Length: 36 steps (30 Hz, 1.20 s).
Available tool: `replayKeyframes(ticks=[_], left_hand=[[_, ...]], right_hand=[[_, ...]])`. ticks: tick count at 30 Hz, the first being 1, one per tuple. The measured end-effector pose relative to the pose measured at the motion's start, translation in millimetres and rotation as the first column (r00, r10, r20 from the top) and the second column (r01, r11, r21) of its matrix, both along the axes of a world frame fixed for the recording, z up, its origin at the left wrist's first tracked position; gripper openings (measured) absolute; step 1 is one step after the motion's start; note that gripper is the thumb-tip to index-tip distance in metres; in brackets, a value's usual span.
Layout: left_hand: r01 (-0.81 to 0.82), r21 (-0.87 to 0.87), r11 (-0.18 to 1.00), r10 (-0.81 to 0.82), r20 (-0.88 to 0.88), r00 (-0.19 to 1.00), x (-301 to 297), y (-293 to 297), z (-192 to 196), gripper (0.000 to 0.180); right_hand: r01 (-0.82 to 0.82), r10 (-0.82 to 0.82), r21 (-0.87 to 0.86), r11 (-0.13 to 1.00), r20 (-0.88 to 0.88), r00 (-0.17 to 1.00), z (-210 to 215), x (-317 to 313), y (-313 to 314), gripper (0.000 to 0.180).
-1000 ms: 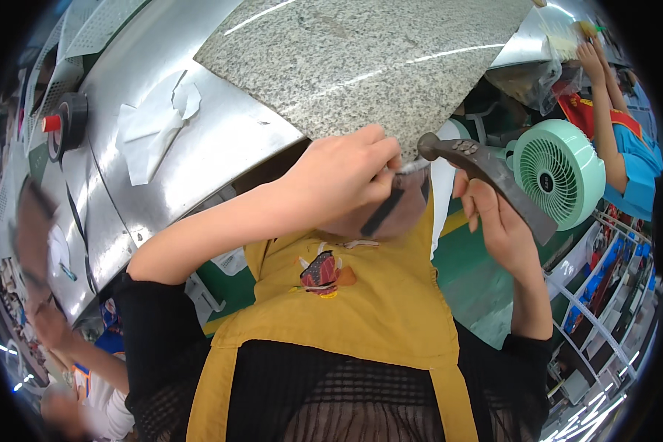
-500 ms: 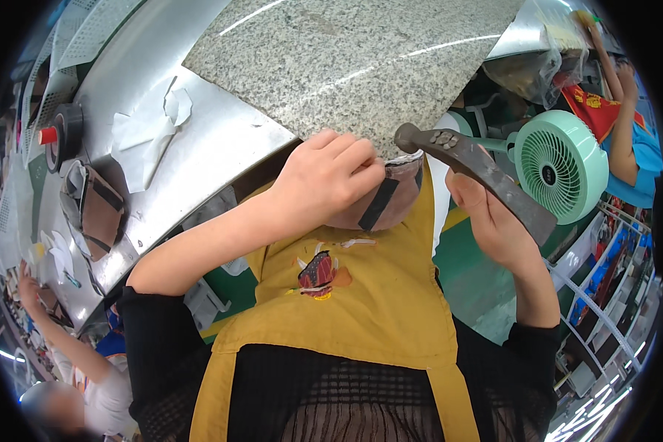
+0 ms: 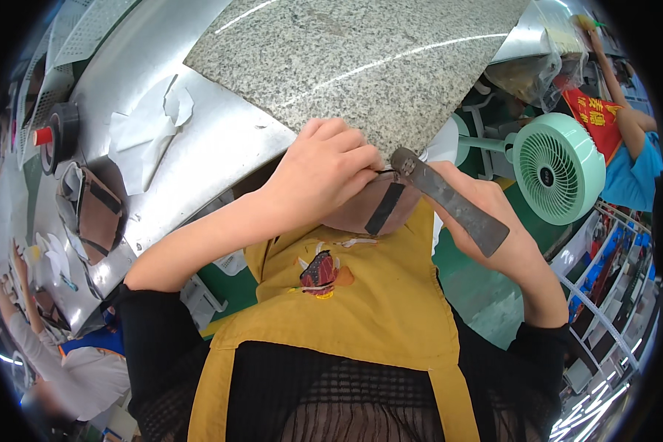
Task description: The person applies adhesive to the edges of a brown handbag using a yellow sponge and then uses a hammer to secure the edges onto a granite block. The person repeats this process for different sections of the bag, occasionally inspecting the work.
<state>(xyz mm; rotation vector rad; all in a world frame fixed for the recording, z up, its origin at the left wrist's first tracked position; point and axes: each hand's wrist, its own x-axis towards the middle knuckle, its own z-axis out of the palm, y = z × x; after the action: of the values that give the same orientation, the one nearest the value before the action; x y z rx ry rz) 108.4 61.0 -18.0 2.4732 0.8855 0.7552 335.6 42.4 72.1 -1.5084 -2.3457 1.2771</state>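
My left hand (image 3: 330,163) is closed on the upper edge of a brown piece (image 3: 346,215), suede-like, with a black strip across it. The piece hangs at the near corner of a speckled stone slab (image 3: 361,74), in front of my apron. My right hand (image 3: 493,197) is closed round a hammer, whose handle is mostly hidden behind its dark metal head (image 3: 457,208). The head's round face is down at the piece's top edge, close beside my left fingertips; whether it touches cannot be made out.
On the metal table (image 3: 221,140) to the left lie torn white paper (image 3: 144,140), a black tape roll (image 3: 65,136) and another brown piece (image 3: 99,214). A mint-green fan (image 3: 560,169) stands at the right. Other people work at the far left and far right.
My right hand has brought the hammer down and left onto or near the piece's edge. My left hand stays on the piece, shifted very slightly. People at both sides have moved their arms.
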Motion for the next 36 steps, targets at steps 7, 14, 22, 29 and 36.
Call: replayKeyframes(ticks=[7, 14, 22, 29, 36], left_hand=[[0.046, 0.256, 0.965, -0.028, -0.074, 0.997, -1, -7, -1, 0.027], [0.062, 0.336, 0.940, -0.047, -0.053, 0.997, -1, -8, -6, 0.028], [-0.035, -0.075, 0.997, 0.037, 0.027, 0.999, -5, -4, -1, 0.019], [-0.047, 0.217, 0.975, 0.049, -0.004, 0.999, -4, -14, -6, 0.019], [-0.043, 0.211, 0.977, 0.041, 0.015, 0.999, -3, -12, -10, 0.019]], right_hand=[[0.062, -0.049, 0.049, 0.997, -0.229, 0.972, -1, 4, -4, 0.022], [0.037, -0.031, 0.033, 0.999, -0.186, 0.982, 7, 4, 1, 0.027], [0.031, -0.031, -0.068, 0.997, -0.007, 0.999, 4, -8, -6, 0.023], [0.060, -0.058, 0.003, 0.998, -0.225, 0.973, 2, -6, -10, 0.021], [-0.020, 0.022, 0.010, 1.000, -0.133, 0.991, 2, -8, -7, 0.025]])
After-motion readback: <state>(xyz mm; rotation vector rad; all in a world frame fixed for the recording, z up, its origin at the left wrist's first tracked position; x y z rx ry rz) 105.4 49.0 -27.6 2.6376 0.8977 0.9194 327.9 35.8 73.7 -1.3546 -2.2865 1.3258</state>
